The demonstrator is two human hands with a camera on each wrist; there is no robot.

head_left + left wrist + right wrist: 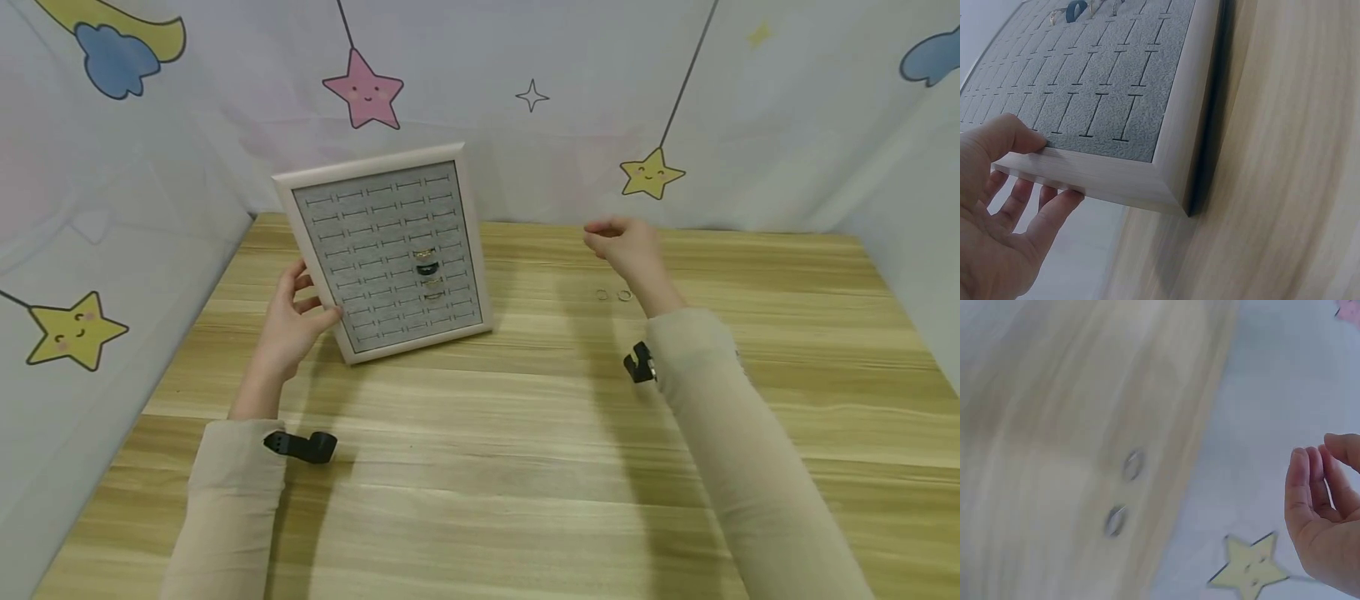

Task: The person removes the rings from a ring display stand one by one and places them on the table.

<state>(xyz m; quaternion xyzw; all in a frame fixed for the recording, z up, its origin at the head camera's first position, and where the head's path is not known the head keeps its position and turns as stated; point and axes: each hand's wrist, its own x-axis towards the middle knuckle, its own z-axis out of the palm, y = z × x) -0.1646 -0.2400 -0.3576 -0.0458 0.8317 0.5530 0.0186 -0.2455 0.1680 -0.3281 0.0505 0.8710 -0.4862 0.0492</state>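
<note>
A ring display board with a pale wooden frame and grey slotted felt leans back on the table. My left hand grips its left edge, thumb on the front of the frame and fingers behind. Several rings sit in its slots, among them a black ring and a gold ring. To the right, my right hand is raised, thumb and fingertips brought together; I cannot tell whether a small thing is between them. Two thin rings lie on the table beside it.
The wood-grain table runs back to a white curtain printed with stars and clouds. More curtain hangs at both sides. Black wrist mounts are strapped over both sleeves.
</note>
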